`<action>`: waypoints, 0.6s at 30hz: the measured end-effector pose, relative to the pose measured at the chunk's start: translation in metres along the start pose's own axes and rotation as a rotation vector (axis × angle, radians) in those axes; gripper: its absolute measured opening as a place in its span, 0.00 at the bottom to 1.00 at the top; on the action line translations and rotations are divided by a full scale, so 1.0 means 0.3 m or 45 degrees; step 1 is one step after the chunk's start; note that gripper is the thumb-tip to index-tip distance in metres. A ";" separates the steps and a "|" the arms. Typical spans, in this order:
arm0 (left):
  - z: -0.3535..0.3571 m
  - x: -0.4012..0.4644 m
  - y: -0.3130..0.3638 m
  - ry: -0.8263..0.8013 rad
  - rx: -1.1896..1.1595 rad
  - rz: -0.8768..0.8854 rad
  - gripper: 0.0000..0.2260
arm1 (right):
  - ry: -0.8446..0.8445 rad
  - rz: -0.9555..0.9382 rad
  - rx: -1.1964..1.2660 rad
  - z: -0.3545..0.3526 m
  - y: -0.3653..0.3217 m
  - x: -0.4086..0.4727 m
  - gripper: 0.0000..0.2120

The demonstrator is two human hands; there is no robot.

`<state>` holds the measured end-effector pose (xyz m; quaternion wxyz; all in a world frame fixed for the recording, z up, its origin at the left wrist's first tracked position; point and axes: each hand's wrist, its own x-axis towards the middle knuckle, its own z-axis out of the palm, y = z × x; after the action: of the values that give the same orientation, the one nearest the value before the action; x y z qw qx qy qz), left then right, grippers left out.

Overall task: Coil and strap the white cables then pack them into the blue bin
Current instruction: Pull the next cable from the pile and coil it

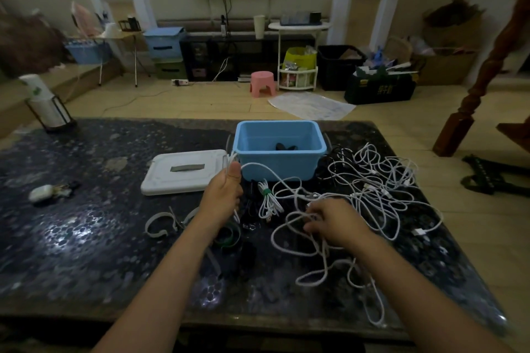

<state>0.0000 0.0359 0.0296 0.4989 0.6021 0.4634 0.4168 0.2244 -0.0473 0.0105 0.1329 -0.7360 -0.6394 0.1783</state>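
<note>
A blue bin [279,162] stands open at the table's middle back, with something dark inside. My left hand [225,195] grips a white cable [268,167] near the bin's left front corner; its loops stick up above my thumb. My right hand [334,222] pinches the same tangle of white cables [381,189], which spreads over the table's right side. One coiled white cable with a green strap [268,199] lies between my hands.
The bin's white lid [183,170] lies left of the bin. Loose straps [160,223] and a green strap [231,238] sit near my left wrist. Black cables [325,169] lie right of the bin. A white earbud case [43,192] and a paper-roll holder [47,107] stand at the left.
</note>
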 end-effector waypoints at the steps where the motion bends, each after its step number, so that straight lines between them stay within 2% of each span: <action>1: -0.001 -0.003 0.011 0.001 -0.044 0.007 0.20 | 0.089 0.035 0.012 -0.020 0.023 0.003 0.09; 5: -0.011 -0.019 0.049 -0.016 -0.154 0.085 0.20 | 0.510 0.182 0.175 -0.114 0.103 0.002 0.03; 10: -0.006 -0.022 0.064 -0.011 -0.187 0.153 0.20 | 1.051 0.272 0.243 -0.244 0.165 0.010 0.06; 12: 0.000 -0.024 0.068 -0.020 -0.171 0.147 0.20 | 1.193 0.330 0.224 -0.279 0.175 0.012 0.07; 14: 0.004 -0.027 0.068 -0.030 -0.148 0.126 0.20 | 1.142 0.407 0.201 -0.274 0.187 0.024 0.10; 18: 0.009 -0.023 0.055 -0.068 -0.158 0.065 0.20 | 0.655 0.506 0.151 -0.191 0.201 0.055 0.24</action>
<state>0.0035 0.0273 0.0451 0.5366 0.5926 0.4076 0.4412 0.3049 -0.0381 0.0350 0.2950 -0.8584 -0.4172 0.0459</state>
